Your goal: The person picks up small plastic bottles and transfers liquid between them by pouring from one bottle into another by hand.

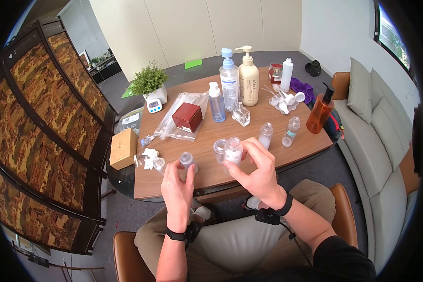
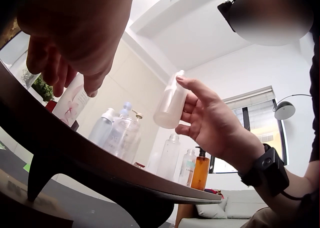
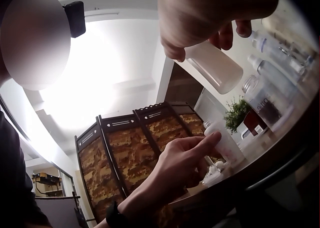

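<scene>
My left hand (image 1: pixel 177 191) has thumb and fingers on either side of a small uncapped bottle (image 1: pixel 187 160) near the table's front edge. That bottle (image 2: pixel 73 102) shows a pink flower print in the left wrist view and stands upright on the table. My right hand (image 1: pixel 259 175) pinches a frosted, uncapped bottle (image 1: pixel 233 153), raised above the table. In the right wrist view, the raised bottle (image 3: pixel 216 68) is tilted under the right hand (image 3: pixel 215 18). Just behind it in the head view stands another clear bottle (image 1: pixel 219 148).
Clear bottles (image 1: pixel 265 135) (image 1: pixel 290 132) stand to the right, an amber pump bottle (image 1: pixel 318 115) beyond. Further back are tall pump bottles (image 1: pixel 248 84), a glass bottle (image 1: pixel 240 115) and white pump parts (image 1: pixel 286 101). A red box (image 1: pixel 187 117), small bottle (image 1: pixel 159 164) and plant (image 1: pixel 149 80) are left.
</scene>
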`<state>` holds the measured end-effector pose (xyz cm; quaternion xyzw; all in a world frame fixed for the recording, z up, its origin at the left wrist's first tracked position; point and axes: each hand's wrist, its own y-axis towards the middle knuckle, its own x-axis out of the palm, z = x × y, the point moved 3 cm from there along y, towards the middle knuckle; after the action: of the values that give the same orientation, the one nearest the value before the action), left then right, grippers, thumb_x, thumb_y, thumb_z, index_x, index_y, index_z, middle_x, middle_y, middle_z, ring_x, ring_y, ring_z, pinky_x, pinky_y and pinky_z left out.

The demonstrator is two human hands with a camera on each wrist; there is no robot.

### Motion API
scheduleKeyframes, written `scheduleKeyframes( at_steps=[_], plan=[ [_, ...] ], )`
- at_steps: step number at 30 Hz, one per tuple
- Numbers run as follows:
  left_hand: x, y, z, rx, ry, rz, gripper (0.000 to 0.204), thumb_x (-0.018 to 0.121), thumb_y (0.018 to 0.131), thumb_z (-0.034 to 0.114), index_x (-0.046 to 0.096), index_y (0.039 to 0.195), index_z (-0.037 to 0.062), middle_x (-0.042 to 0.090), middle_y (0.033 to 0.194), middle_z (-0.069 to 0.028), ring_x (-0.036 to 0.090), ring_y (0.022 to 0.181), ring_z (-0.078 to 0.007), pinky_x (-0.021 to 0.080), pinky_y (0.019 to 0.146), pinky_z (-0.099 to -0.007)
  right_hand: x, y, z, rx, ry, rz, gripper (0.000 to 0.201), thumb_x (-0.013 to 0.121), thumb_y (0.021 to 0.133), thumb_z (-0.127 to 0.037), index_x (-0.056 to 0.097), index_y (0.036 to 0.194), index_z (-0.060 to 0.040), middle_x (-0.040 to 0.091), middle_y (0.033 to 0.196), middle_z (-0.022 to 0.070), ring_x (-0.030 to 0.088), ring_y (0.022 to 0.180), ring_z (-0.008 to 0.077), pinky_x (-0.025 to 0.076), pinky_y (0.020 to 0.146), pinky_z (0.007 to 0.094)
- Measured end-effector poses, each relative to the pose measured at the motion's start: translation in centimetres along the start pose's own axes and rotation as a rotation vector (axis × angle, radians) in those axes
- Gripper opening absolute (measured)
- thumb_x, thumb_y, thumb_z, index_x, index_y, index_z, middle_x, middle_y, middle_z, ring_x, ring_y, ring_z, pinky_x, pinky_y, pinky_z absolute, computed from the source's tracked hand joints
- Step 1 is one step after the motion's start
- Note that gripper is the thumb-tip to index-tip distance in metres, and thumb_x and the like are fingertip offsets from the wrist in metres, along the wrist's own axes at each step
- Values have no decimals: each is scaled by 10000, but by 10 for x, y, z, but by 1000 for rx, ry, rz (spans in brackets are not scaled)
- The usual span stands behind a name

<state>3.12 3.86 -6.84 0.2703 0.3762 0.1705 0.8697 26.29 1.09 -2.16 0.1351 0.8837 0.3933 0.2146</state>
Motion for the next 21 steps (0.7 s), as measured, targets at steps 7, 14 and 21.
scheduleKeyframes(
  at_steps=[7, 14, 21],
  plan=[
    [-3, -2, 3, -44, 68, -4, 276, 888, 986, 246, 794, 1035, -9, 771, 886, -175, 752, 759, -381, 579, 701, -470, -13, 9, 0, -14, 34, 100, 321, 916, 851, -117, 732, 1083, 6, 653, 936, 64, 569, 797, 175, 447, 686, 320],
    [-3, -9, 15, -8, 123, -46, 318, 905, 966, 294, 794, 864, 13, 734, 745, -174, 736, 662, -388, 569, 628, -466, -24, 16, 6, -17, 6, 127, 297, 900, 852, -99, 727, 1070, 7, 614, 908, 46, 526, 776, 154, 423, 675, 314],
    [26, -28, 40, 88, -101, -100, 271, 893, 965, 163, 694, 1106, 45, 690, 788, -118, 661, 553, -277, 529, 554, -418, -25, 17, 9, -14, 15, 136, 292, 891, 864, -84, 747, 1102, 3, 627, 914, 36, 526, 763, 138, 410, 662, 307]
  ],
)
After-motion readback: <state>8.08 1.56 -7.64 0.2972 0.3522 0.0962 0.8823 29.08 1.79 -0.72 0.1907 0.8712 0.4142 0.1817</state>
